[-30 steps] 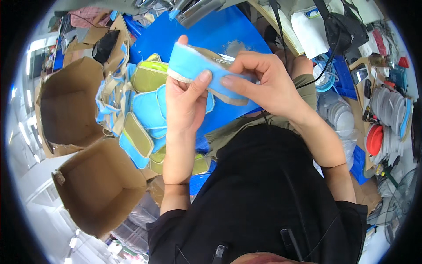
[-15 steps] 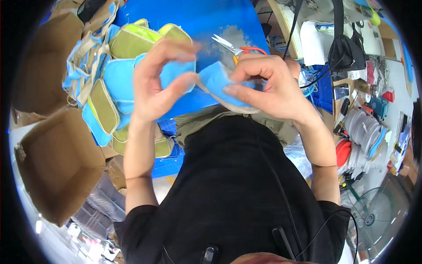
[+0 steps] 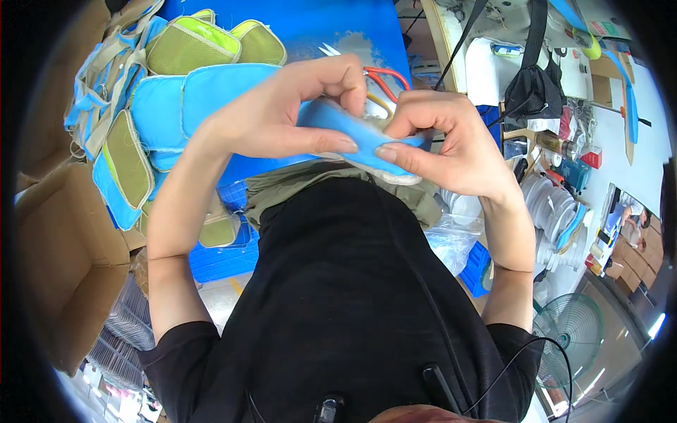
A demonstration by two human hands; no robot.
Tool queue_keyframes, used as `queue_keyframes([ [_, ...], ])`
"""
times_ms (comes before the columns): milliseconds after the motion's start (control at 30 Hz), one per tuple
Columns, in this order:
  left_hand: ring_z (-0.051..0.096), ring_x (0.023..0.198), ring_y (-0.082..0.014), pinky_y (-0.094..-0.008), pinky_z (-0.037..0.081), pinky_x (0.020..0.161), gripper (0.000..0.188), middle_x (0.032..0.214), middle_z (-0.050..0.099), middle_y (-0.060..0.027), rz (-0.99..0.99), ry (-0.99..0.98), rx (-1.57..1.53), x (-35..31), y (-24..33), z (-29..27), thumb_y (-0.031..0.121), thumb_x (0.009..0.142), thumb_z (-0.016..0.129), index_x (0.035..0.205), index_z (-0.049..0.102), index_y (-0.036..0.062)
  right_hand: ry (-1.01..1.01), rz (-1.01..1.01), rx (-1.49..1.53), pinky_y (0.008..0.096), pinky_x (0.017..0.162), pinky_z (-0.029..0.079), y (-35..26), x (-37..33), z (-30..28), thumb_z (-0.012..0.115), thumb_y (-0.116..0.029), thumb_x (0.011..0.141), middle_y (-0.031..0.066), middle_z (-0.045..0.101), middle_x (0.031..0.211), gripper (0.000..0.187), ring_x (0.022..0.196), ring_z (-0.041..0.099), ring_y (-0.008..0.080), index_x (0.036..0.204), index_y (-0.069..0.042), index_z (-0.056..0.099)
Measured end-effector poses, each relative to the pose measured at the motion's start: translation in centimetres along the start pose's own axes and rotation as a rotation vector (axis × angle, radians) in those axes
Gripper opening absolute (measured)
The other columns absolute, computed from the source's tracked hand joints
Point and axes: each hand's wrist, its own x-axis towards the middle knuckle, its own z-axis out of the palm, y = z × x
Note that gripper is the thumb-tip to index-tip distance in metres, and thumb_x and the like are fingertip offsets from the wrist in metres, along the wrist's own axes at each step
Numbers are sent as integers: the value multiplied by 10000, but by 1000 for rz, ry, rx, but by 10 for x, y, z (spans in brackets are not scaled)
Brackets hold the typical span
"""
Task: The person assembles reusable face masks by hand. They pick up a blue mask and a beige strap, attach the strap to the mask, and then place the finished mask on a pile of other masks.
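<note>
Mid-frame, your left hand (image 3: 282,120) and right hand (image 3: 444,144) both pinch the blue padded fabric piece (image 3: 352,134), thumbs pressed flat along its edge. Uneven pull could slip it. Beyond, the red-handled scissors (image 3: 377,77) lie close; a jerk might catch them.

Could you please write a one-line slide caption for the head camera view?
Left hand and right hand pinch a padded light-blue fabric piece above a blue worktable.

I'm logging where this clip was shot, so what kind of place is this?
Probably a small sewing workshop: both hands work a blue fabric piece, a pile of blue and green pouches lies alongside, with cardboard boxes and scissors.
</note>
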Motion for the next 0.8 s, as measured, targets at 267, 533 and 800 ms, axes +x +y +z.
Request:
queue_keyframes([
  [267, 574, 862, -133, -268, 441, 790, 225, 923, 611, -45, 83, 108, 196, -7, 7, -2, 130, 829, 819, 870, 612, 54, 14, -7, -17, 277, 591, 405, 1, 7, -1, 784, -75, 828, 34, 619, 732, 112, 658, 552, 126, 820, 1, 702],
  [533, 555, 796, -121, -270, 431, 714, 308, 874, 624, -76, -29, 130, 187, -6, 12, -1, 207, 849, 796, 751, 547, 56, 3, -5, -18, 297, 604, 431, 2, 7, -2, 759, -137, 857, 60, 649, 712, 142, 636, 580, 153, 852, 0, 723],
  [800, 535, 788, -104, -253, 411, 693, 338, 887, 624, -66, -8, 133, 146, -5, 11, -5, 221, 844, 807, 764, 518, 67, 22, -11, -4, 293, 611, 422, 4, 8, 0, 759, -144, 862, 41, 601, 742, 146, 675, 567, 142, 862, -2, 725],
])
